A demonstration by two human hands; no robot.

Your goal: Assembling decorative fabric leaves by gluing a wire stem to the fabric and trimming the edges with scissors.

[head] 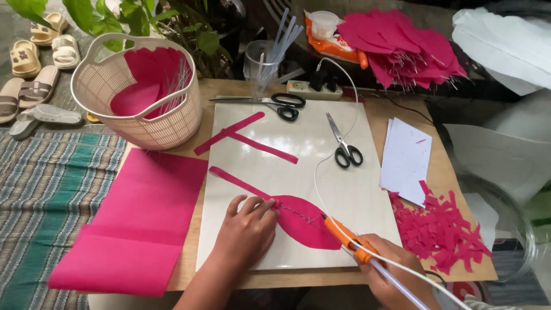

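Partly, the scene is cut off: both forearms leave the lower edge, and the right hand is cropped at the wrist. A clear bowl at the right edge is hard to read through glare.

Largest to smallest:

1. Wooden table. It carries every item below.
2. White board. It lies flat at the table centre.
3. Pink paper sheet. It lies left of the board and hangs over the table edge.
4. Woven basket. It stands at the back left and holds pink pieces with thin wires.
5. Pink petal. It lies on the near part of the board, leaf-shaped, with a thin wire along its middle and a narrow pink strip running from its left tip. The wire is fine; its exact end cannot be told.
6. Paper scraps. They are heaped right of the board, below a stack of white sheets.
7. Left hand. It lies palm down, fingers bent, fingertips pressing the petal's left tip.
8. Glue gun. It is orange; the right hand's fingers are closed around it, and its nozzle touches the petal near the wire.
9. Two scissors. Both lie at the back of the board, well apart from the hands.
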